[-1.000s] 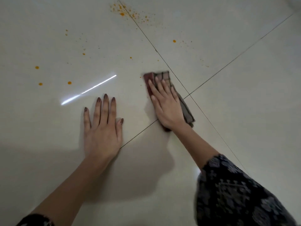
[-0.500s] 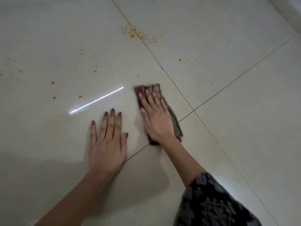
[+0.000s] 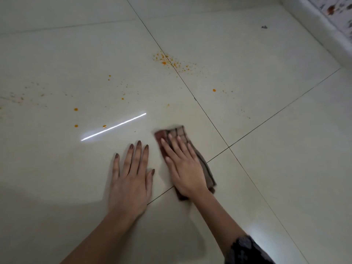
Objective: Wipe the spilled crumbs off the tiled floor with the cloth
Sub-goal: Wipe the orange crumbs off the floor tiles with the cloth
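The right hand presses flat, fingers straight, on the folded checked cloth, which lies on the tiled floor just beside the grout crossing. The left hand rests spread on the floor beside the cloth. Orange crumbs (scattered widely) lie beyond the cloth.

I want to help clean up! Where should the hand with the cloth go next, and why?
Probably slide the cloth forward under the right hand, toward the orange crumbs just ahead; the cloth lies short of them, and a denser scatter lies beyond on the grout line.
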